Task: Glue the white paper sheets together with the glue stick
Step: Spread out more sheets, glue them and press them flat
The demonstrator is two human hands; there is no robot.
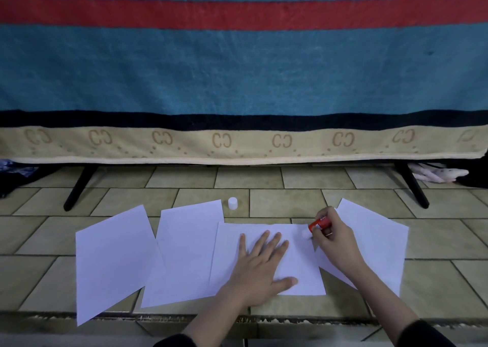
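- The glue stick point(319, 225) lies tilted, long axis running from upper right down to lower left, its white tip pointing down-left onto the centre sheet point(266, 258) near that sheet's top right corner.
- The right hand point(334, 241) has its fingers curled round the orange barrel, wrist bent, forearm coming in from the lower right.
- The left hand point(260, 263) lies flat on the centre sheet, fingers straight and spread, thumb out to the right, holding nothing, just pressing.
- Left of the centre sheet, a second sheet point(184, 251) tucks under its edge; a third sheet point(113, 262) lies further left.
- A fourth sheet point(380, 243) lies right of it, under the right hand.
- The white cap point(232, 203) stands on the tiled floor point(435, 280) just beyond the centre sheet's top left corner.
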